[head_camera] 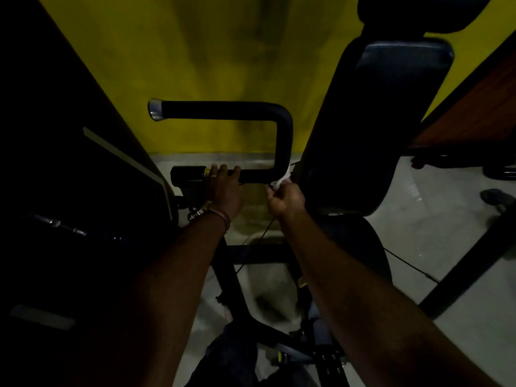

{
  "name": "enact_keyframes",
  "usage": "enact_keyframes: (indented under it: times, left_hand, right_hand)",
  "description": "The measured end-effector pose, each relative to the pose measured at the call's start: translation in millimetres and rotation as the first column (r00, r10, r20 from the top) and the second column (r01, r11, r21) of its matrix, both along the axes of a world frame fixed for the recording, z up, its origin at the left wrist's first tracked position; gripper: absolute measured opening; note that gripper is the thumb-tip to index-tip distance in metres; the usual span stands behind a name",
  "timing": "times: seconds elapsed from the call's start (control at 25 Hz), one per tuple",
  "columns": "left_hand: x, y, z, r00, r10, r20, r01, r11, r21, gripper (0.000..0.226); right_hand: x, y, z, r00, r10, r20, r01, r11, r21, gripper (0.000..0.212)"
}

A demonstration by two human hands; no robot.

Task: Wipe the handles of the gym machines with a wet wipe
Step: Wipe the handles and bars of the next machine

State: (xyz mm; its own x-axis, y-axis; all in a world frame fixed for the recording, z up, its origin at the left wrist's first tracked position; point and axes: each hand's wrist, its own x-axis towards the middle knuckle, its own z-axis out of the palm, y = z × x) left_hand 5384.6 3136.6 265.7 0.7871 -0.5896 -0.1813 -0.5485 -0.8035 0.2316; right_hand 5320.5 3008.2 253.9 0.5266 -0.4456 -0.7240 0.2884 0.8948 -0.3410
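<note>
In a dim gym, a person's left hand curls over the lower bar of a black U-shaped handle, steadying it. Right of it, at the bend beside the backrest pad, the right hand pinches a white wet wipe. The loosely bunched wipe could slip or miss the upper bar. No readable writing or brand shows.

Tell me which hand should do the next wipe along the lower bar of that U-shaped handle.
Right, probably. The right hand already pinches the wet wipe at the bend of the handle. The left hand grips the lower bar, steadying it, and carries no wipe.
</note>
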Motion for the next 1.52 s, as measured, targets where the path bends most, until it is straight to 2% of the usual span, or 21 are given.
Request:
enact_keyframes:
  times: [0.04, 0.08, 0.12, 0.16, 0.2, 0.24, 0.32, 0.36, 0.48, 0.6, 0.68, 0.72, 0.84, 1.0, 1.08, 1.16, 1.24, 1.28, 1.32, 1.44, 1.52]
  left_hand:
    - [-0.4, -1.9, 1.3, 1.000, 0.007, -0.007, -0.007, 1.000, 0.001, 0.070]
    - [0.3, -6.1, 3.0, 1.000, 0.026, -0.015, -0.026, 1.000, -0.001, 0.068]
    - [0.5, -10.9, 5.2, 0.998, 0.049, -0.029, -0.049, 0.999, 0.005, 0.066]
    - [-0.3, -13.7, 7.3, 0.997, 0.070, -0.037, -0.069, 0.997, 0.022, 0.065]
    - [-1.1, -15.6, 9.3, 0.996, 0.078, -0.039, -0.077, 0.996, 0.040, 0.065]
    - [-1.4, -16.0, 10.9, 0.996, 0.075, -0.039, -0.073, 0.996, 0.060, 0.066]
    - [-0.9, -13.3, 11.3, 0.999, 0.045, -0.028, -0.043, 0.996, 0.080, 0.068]
    - [-1.2, -11.6, 9.6, 0.999, 0.032, -0.012, -0.031, 0.997, 0.077, 0.069]
    - [-3.2, -10.0, 7.0, 1.000, 0.024, 0.013, -0.025, 0.998, 0.063, 0.070]
    - [-2.1, -11.2, 7.3, 0.999, 0.022, 0.023, -0.024, 0.996, 0.083, 0.070]
    - [-1.7, -9.2, 7.3, 1.000, 0.014, 0.026, -0.016, 0.996, 0.091, 0.071]
    - [-1.7, -7.9, 7.1, 1.000, 0.012, 0.026, -0.014, 0.996, 0.082, 0.071]
    - [-2.3, -4.6, 6.6, 0.999, -0.005, 0.041, 0.004, 1.000, 0.026, 0.067]
    - [-1.1, -3.4, 6.5, 0.999, -0.010, 0.035, 0.009, 1.000, 0.028, 0.065]
    - [-0.3, -2.9, 7.5, 0.999, -0.010, 0.040, 0.009, 1.000, 0.025, 0.064]
    - [-0.4, -1.5, 7.2, 0.999, -0.026, 0.043, 0.026, 1.000, 0.012, 0.064]
    - [-0.5, -1.6, 6.0, 0.999, -0.026, 0.045, 0.026, 1.000, 0.012, 0.064]
    - [-0.5, -1.7, 5.8, 0.999, -0.017, 0.048, 0.016, 1.000, 0.022, 0.066]
    - [-0.8, -2.3, 5.9, 0.999, -0.010, 0.053, 0.008, 1.000, 0.029, 0.067]
    - [-1.6, -4.4, 7.0, 0.999, -0.018, 0.042, 0.017, 0.999, 0.037, 0.069]
    - [-1.0, -6.5, 7.4, 0.999, -0.012, 0.033, 0.010, 0.998, 0.064, 0.070]
  right_hand:
    - [-3.0, -12.9, 5.9, 0.999, 0.000, 0.035, 0.004, 0.993, -0.117, 0.036]
    - [-3.0, -23.9, 14.7, 1.000, 0.008, -0.026, -0.015, 0.956, -0.292, 0.025]
    - [-2.0, -30.4, 20.7, 0.984, 0.034, -0.176, -0.120, 0.856, -0.502, 0.018]
    - [-2.1, -26.3, 26.8, 0.932, 0.008, -0.363, -0.264, 0.701, -0.663, 0.017]
    - [-3.3, -18.7, 27.3, 0.859, -0.073, -0.507, -0.391, 0.544, -0.742, 0.018]
    - [-7.0, -7.4, 27.5, 0.797, -0.144, -0.587, -0.467, 0.469, -0.750, 0.020]
    - [-17.3, 8.1, 24.7, 0.734, -0.183, -0.654, -0.533, 0.440, -0.722, 0.021]
    - [-21.9, 6.8, 21.0, 0.708, -0.174, -0.685, -0.597, 0.371, -0.711, 0.019]
    - [-28.1, -15.3, 29.1, 0.682, -0.258, -0.684, -0.717, -0.054, -0.695, 0.022]
    - [-24.7, -38.6, 40.0, 0.666, -0.421, -0.616, -0.743, -0.440, -0.504, 0.028]
    - [-26.1, -41.2, 37.6, 0.687, -0.269, -0.675, -0.697, -0.507, -0.507, 0.025]
    - [-29.8, -37.5, 31.0, 0.650, -0.227, -0.726, -0.701, -0.549, -0.456, 0.033]
    - [-38.3, -27.8, 20.2, 0.626, -0.308, -0.716, -0.535, -0.838, -0.108, 0.035]
    - [-19.8, -37.3, 45.9, 0.721, -0.456, -0.521, -0.522, -0.852, 0.023, 0.033]
    - [-21.6, -31.8, 35.7, 0.706, -0.465, -0.534, -0.512, -0.856, 0.069, 0.028]
    - [-26.6, -13.1, 28.7, 0.658, -0.397, -0.640, -0.524, -0.852, -0.010, 0.017]
    - [-18.7, -4.0, 35.1, 0.534, -0.338, -0.775, -0.637, -0.764, -0.105, 0.016]
    - [-16.3, -3.4, 39.8, 0.479, -0.338, -0.810, -0.658, -0.749, -0.077, 0.019]
    - [-16.7, -4.5, 42.1, 0.474, -0.372, -0.798, -0.638, -0.770, -0.020, 0.021]
    - [-27.3, -25.0, 51.5, 0.586, -0.412, -0.698, -0.500, -0.862, 0.089, 0.031]
    - [-24.5, -42.5, 55.7, 0.679, -0.368, -0.635, -0.507, -0.861, -0.042, 0.038]
